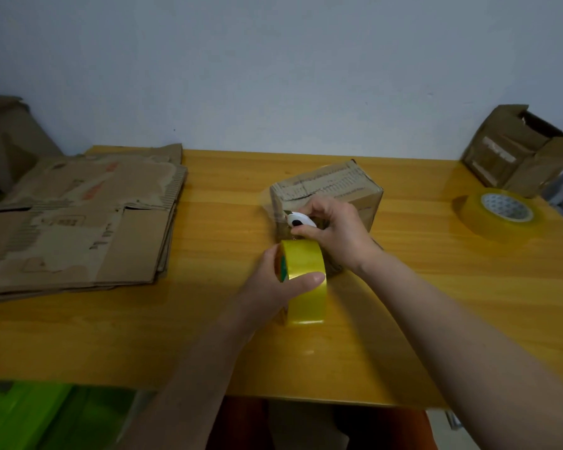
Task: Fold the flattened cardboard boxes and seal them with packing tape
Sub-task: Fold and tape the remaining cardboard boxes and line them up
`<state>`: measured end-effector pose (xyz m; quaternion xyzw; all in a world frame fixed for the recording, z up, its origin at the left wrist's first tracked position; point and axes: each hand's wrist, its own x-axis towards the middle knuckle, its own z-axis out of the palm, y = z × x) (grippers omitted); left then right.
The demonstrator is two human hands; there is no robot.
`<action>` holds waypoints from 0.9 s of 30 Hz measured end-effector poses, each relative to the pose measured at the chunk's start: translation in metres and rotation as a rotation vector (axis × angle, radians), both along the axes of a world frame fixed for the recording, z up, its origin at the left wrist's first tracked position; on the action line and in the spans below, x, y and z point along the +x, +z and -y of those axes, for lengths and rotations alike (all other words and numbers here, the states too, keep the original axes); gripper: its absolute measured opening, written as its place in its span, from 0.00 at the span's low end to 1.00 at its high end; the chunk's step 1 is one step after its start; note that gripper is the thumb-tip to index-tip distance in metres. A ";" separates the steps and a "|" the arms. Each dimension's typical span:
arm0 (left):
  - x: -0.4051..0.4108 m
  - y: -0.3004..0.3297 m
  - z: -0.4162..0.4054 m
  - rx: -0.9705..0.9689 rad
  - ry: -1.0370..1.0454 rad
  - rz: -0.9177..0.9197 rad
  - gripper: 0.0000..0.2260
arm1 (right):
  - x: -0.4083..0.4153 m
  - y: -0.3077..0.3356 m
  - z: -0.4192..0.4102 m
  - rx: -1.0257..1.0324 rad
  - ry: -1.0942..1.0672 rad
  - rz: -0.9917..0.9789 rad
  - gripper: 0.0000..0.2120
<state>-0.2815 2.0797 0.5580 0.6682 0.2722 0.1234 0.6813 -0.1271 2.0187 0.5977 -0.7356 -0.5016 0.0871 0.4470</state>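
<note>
A small folded cardboard box (332, 186) stands in the middle of the yellow wooden table (403, 303). My left hand (273, 280) grips a yellow roll of packing tape (304, 280) held on edge just in front of the box. My right hand (332, 228) grips a small white cutter (298, 219) with its blade against the box's near left face, above the roll. A clear strip of tape seems to run from the roll up to the box.
A stack of flattened cardboard boxes (78, 222) lies on the table's left part. A second tape roll (501, 211) lies flat at the right, with an open cardboard box (514, 151) behind it. Green items (39, 417) sit below the table's front left edge.
</note>
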 end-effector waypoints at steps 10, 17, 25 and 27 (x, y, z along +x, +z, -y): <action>0.002 0.005 0.015 -0.121 0.068 -0.082 0.47 | -0.004 0.002 -0.007 -0.010 -0.100 -0.011 0.08; 0.002 0.016 0.011 -0.205 0.161 -0.024 0.30 | -0.014 0.001 -0.008 0.013 -0.185 0.014 0.08; 0.032 0.005 -0.001 -0.440 0.486 0.078 0.05 | -0.015 0.022 0.002 0.032 -0.107 -0.249 0.03; 0.037 0.004 -0.001 -0.440 0.521 0.073 0.02 | -0.015 0.029 0.011 0.107 -0.098 -0.206 0.03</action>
